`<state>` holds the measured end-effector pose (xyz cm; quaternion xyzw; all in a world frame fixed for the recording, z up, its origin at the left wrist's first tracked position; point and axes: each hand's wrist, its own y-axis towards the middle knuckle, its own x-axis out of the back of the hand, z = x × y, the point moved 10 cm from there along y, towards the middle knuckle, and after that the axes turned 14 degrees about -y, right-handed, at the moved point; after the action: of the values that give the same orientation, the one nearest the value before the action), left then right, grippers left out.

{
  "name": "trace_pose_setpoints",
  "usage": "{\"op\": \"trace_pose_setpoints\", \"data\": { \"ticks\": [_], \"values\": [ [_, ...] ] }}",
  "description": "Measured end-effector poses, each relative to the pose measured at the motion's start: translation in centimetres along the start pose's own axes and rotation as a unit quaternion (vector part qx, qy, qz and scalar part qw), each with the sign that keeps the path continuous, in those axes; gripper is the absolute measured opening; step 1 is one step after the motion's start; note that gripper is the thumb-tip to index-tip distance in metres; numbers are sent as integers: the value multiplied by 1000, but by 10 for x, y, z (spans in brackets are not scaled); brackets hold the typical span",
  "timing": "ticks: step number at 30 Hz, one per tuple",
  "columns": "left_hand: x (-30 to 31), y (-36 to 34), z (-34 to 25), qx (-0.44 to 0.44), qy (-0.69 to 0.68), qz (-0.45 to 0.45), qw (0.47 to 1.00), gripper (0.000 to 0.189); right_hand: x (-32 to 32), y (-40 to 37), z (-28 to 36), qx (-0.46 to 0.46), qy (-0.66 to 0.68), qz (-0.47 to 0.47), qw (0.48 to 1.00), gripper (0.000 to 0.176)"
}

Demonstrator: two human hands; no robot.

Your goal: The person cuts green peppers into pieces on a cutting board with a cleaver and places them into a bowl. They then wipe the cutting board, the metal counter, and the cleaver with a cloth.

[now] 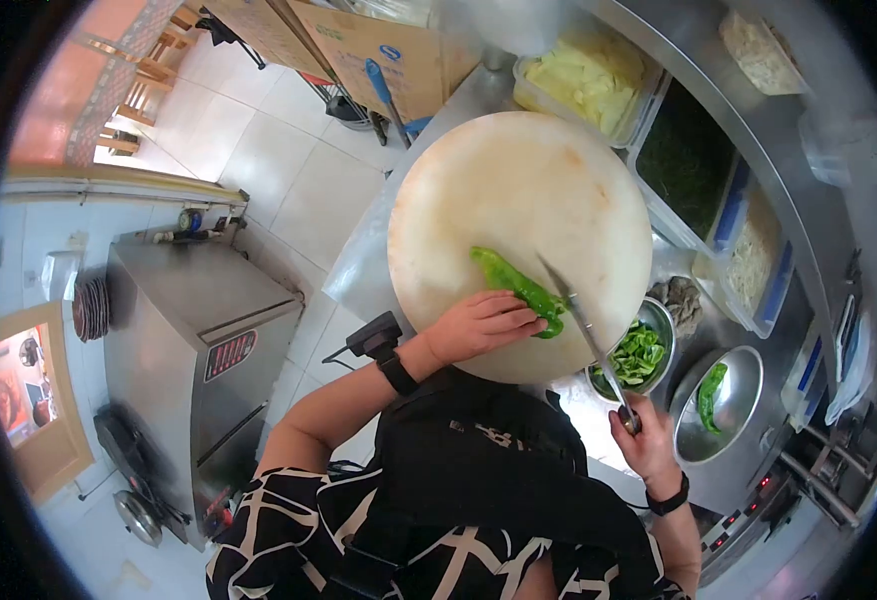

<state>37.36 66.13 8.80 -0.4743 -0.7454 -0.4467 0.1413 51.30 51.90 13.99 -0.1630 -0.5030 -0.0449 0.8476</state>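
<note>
A round, pale cutting board [498, 190] lies on the metal counter. On its lower part rest green peppers [503, 275], side by side. My left hand [483, 328] lies over their near end, its fingers together and pressing them to the board. My right hand [646, 432] is wrapped round the handle of a knife [595, 345], beyond the board's lower right edge. The blade points up and left over the board, to the right of the peppers and apart from them. Cut green pieces [638, 352] fill a metal bowl right of the board. Another bowl [743, 400] holds one green pepper [710, 397].
Plastic tubs with pale slices [588, 80], dark green shreds [683, 150] and whitish food [755, 245] line the counter's back right. Cardboard [388, 60] stands behind the board. A steel cabinet [188, 300] is at the left, across the tiled floor.
</note>
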Motion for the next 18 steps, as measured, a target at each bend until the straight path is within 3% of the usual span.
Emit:
{"op": "trace_pose_setpoints", "data": {
  "ticks": [2, 8, 13, 18],
  "values": [
    [3, 0, -3, -19, 17, -14, 1000, 35, 7, 7, 8, 35, -1, -17, 999, 26],
    [6, -9, 4, -11, -25, -24, 999, 32, -6, 15, 6, 95, -61, 78, 990, 32],
    [15, -3, 4, -13, -31, -45, 998, 29, -13, 36, 16, 98, -57, 69, 991, 30],
    [7, -5, 10, 18, -31, -3, 999, 34, -26, 61, 20, 84, -29, 63, 994, 28]
  ]
}}
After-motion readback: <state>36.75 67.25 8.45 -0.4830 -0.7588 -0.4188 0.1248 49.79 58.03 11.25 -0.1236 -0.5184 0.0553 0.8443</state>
